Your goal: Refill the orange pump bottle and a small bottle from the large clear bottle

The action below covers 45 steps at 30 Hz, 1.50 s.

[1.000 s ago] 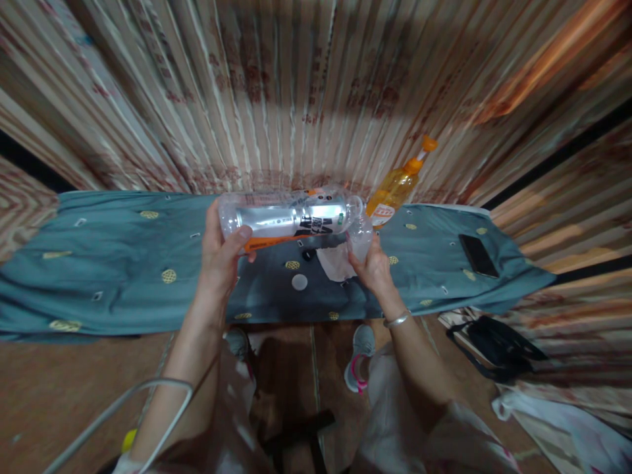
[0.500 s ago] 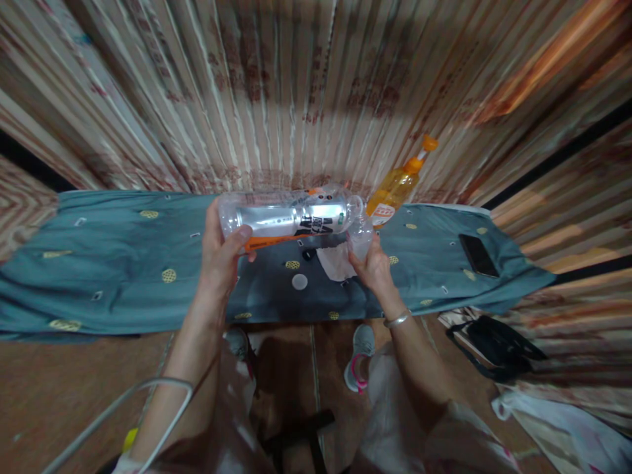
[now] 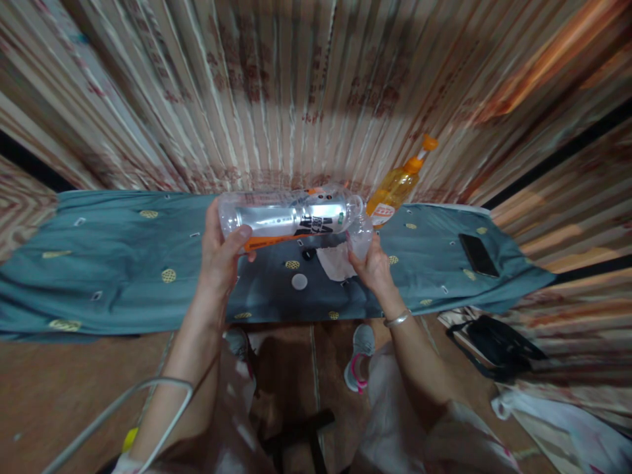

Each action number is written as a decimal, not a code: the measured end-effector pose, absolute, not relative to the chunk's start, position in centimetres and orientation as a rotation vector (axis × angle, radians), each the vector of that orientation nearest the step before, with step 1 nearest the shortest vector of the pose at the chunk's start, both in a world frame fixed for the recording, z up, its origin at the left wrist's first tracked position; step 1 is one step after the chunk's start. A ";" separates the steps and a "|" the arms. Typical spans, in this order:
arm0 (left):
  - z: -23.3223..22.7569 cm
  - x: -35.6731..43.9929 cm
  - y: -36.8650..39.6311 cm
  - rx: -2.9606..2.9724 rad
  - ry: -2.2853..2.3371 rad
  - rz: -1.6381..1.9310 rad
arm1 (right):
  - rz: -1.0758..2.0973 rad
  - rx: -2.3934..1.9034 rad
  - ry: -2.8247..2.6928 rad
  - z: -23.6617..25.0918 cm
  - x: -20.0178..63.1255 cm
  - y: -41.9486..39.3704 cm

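Observation:
My left hand (image 3: 222, 240) is closed around the base of a large clear plastic bottle (image 3: 291, 217) with a silver and orange label. The bottle lies level in the air, its uncapped neck pointing right. That neck meets the top of a small clear container (image 3: 360, 236), which my right hand (image 3: 370, 263) grips. Whether liquid passes between the two I cannot make out. Below them, a white tissue (image 3: 336, 262), a small black cap-like piece (image 3: 309, 253) and a round white disc (image 3: 299, 282) lie on the cloth.
A yellow pump bottle (image 3: 395, 191) stands behind my right hand. A black phone (image 3: 478, 255) rests at the right of the green patterned cloth (image 3: 118, 250). Pleated curtains (image 3: 296, 85) hang behind the table. A black bag (image 3: 494, 345) lies lower right, and a white cable (image 3: 162, 382) crosses my left forearm.

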<state>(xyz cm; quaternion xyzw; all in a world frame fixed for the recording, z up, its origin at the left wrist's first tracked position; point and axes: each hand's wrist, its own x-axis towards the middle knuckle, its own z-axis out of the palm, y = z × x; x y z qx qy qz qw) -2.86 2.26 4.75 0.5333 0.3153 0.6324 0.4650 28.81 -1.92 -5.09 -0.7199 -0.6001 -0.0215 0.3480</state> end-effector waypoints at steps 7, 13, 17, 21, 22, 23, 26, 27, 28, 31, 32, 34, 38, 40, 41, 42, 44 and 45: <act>4.5 -2.9 2.5 1.300 0.753 1.585 | -0.029 -1.898 -1.565 -4.6 28.7 -2.0; 4.6 -2.9 2.5 1.284 0.754 1.593 | -0.022 -1.878 -1.569 -4.8 28.8 -2.0; 4.6 -2.9 2.5 1.307 0.756 1.577 | -0.044 -1.852 -1.583 -5.0 28.9 -1.9; 4.8 -2.7 2.3 1.243 0.759 1.598 | -0.033 -1.863 -1.560 -4.8 28.8 -2.0; 4.9 -2.7 2.3 1.238 0.759 1.600 | -0.027 -1.865 -1.555 -4.8 28.7 -2.0; 4.9 -2.6 2.2 1.240 0.757 1.601 | -0.020 -1.864 -1.554 -4.7 28.7 -2.0; 4.8 -2.7 2.3 1.271 0.749 1.594 | -0.005 -1.867 -1.558 -4.5 28.6 -2.1; 4.7 -2.8 2.3 1.280 0.746 1.592 | -0.003 -1.876 -1.557 -4.5 28.6 -2.1; 4.6 -2.8 2.4 1.288 0.746 1.590 | -0.003 -1.888 -1.554 -4.5 28.5 -2.1; 4.5 -2.9 2.4 1.302 0.753 1.593 | -0.003 -1.900 -1.550 -4.6 28.6 -2.0; 4.6 -2.9 2.4 1.300 0.755 1.595 | -0.004 -1.894 -1.553 -4.6 28.6 -2.0; 4.7 -2.8 2.4 1.287 0.752 1.594 | -0.011 -1.881 -1.560 -4.7 28.7 -2.0; 4.7 -2.7 2.5 1.250 0.725 1.609 | -0.017 -1.879 -1.564 -4.8 28.7 -1.9; 4.5 -2.7 2.6 1.263 0.713 1.609 | -0.016 -1.878 -1.560 -4.9 28.7 -1.9; 4.4 -2.8 2.7 1.281 0.711 1.602 | -0.019 -1.874 -1.557 -4.9 28.7 -1.9; 4.2 -2.9 2.8 1.301 0.709 1.593 | -0.022 -1.870 -1.556 -4.9 28.7 -1.9; 3.9 -3.0 2.9 1.326 0.710 1.591 | -0.023 -1.864 -1.558 -4.8 28.7 -1.9; 3.8 -3.1 2.9 1.330 0.714 1.596 | -0.022 -1.867 -1.561 -4.8 28.6 -1.9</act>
